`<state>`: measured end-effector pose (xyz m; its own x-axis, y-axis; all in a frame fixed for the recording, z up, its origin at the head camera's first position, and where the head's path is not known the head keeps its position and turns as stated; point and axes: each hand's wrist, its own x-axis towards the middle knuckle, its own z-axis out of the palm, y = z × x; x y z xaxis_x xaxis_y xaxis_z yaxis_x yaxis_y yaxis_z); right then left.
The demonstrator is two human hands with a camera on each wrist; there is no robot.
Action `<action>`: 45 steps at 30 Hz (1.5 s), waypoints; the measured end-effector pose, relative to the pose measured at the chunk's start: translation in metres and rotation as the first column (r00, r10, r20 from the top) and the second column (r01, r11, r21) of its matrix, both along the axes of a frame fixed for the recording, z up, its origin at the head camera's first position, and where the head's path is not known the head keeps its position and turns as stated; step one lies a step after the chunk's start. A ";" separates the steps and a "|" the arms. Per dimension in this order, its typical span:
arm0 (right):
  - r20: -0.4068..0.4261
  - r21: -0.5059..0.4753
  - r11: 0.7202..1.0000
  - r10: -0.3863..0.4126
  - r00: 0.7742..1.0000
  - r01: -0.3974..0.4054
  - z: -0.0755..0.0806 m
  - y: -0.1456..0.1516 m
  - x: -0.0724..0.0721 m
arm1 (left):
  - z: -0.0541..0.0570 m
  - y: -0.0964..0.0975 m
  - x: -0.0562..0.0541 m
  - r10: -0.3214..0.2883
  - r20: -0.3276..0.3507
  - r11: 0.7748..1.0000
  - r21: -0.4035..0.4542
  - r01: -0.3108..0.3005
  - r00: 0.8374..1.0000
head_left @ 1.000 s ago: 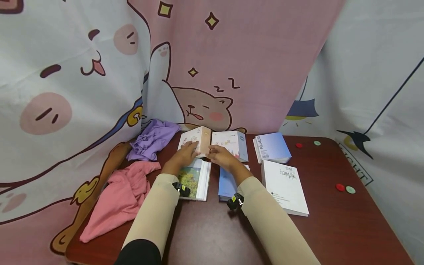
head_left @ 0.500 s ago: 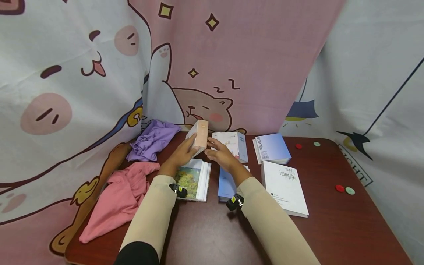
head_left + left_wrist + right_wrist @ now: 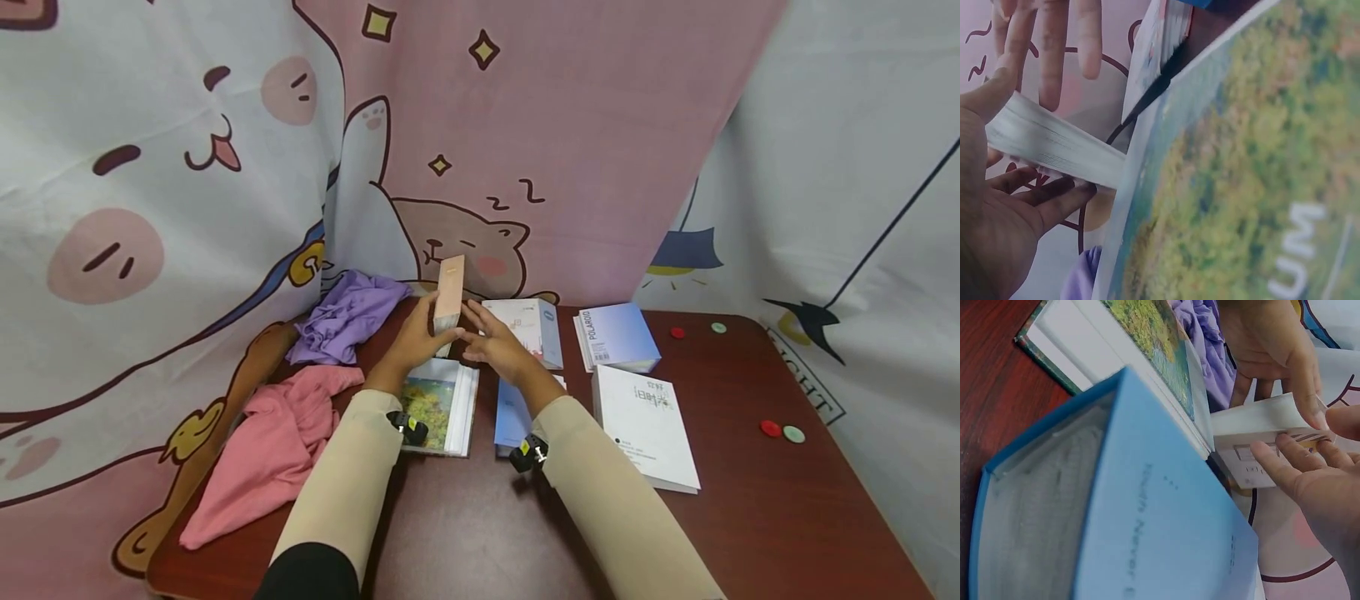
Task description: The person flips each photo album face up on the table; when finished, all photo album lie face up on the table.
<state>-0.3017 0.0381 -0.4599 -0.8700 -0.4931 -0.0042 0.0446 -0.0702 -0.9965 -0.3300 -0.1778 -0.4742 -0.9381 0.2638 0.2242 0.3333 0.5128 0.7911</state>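
Note:
A thick book (image 3: 450, 292) with a pale peach spine stands on end at the back of the table, its white page edges (image 3: 1047, 137) turned toward the left wrist camera. My left hand (image 3: 408, 342) grips it, fingers on the far side and thumb along its near edge. Straight fingers of my right hand (image 3: 502, 348) lie against the white printed cover (image 3: 1250, 465). Just in front is an album with a painted landscape cover (image 3: 427, 412). A blue album (image 3: 512, 421) lies under my right forearm. Behind my right hand rests a white book with a light blue spine (image 3: 517, 323).
To the right lie a blue Polaroid album (image 3: 618, 333) and a large white book (image 3: 648, 425). Several red and green discs, such as this red one (image 3: 770, 428), sit farther right. Purple cloth (image 3: 348, 317) and pink cloth (image 3: 273, 450) are crumpled at left.
The peach-spined book has gone from lying tilted to standing on end, turned up by my left hand. My right hand's fingers have spread along its right side. The other books have not moved.

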 end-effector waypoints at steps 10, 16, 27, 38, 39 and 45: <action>-0.013 0.034 0.999 0.018 1.000 -0.018 -0.005 -0.008 -0.001 | 0.003 0.003 0.001 0.067 -0.094 0.998 0.013 -0.066 0.993; 0.001 0.126 0.992 -0.026 1.000 0.026 -0.010 -0.013 -0.003 | 0.004 0.000 -0.001 0.134 -0.133 0.989 -0.041 -0.140 0.982; -0.027 0.357 0.929 -0.095 0.995 0.099 -0.021 -0.012 -0.005 | 0.011 -0.015 0.005 0.179 0.009 0.983 0.040 -0.179 0.984; -0.076 0.476 0.877 -0.036 0.996 0.068 -0.021 -0.013 -0.001 | -0.007 -0.026 0.004 0.194 0.148 0.980 0.025 -0.199 0.970; -0.068 0.474 0.878 -0.036 0.997 0.064 -0.022 -0.014 -0.001 | -0.008 -0.027 0.005 0.201 0.157 0.978 0.022 -0.206 0.967; -0.060 0.471 0.880 -0.039 0.997 0.063 -0.023 -0.015 -0.001 | -0.012 -0.033 0.004 0.239 0.197 0.971 -0.029 -0.238 0.951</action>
